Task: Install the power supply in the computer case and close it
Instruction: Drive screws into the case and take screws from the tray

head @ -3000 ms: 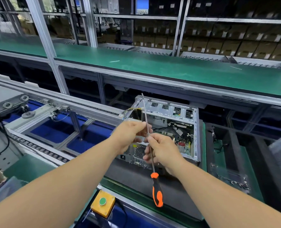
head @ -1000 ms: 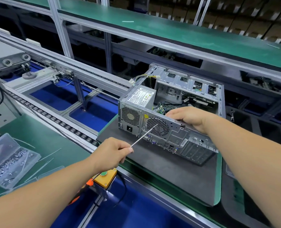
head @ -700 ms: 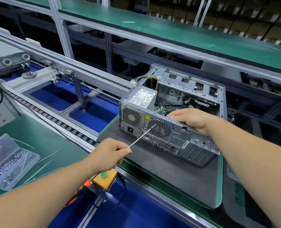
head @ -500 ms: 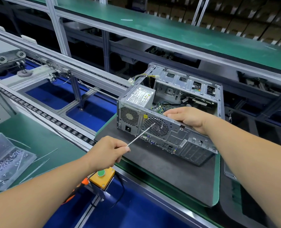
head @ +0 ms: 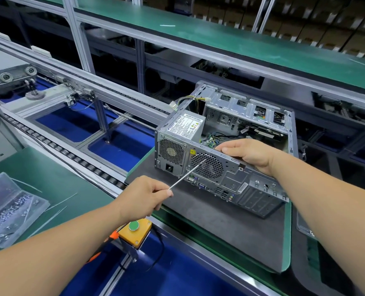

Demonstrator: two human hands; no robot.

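Bright, even overhead light; sharp centre (edges bowed by wide-angle).

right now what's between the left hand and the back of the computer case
In the head view, only the screwdriver's thin metal shaft spans that gap, running from the left hand up to the rear fan grille of the computer case, over the grey mat.
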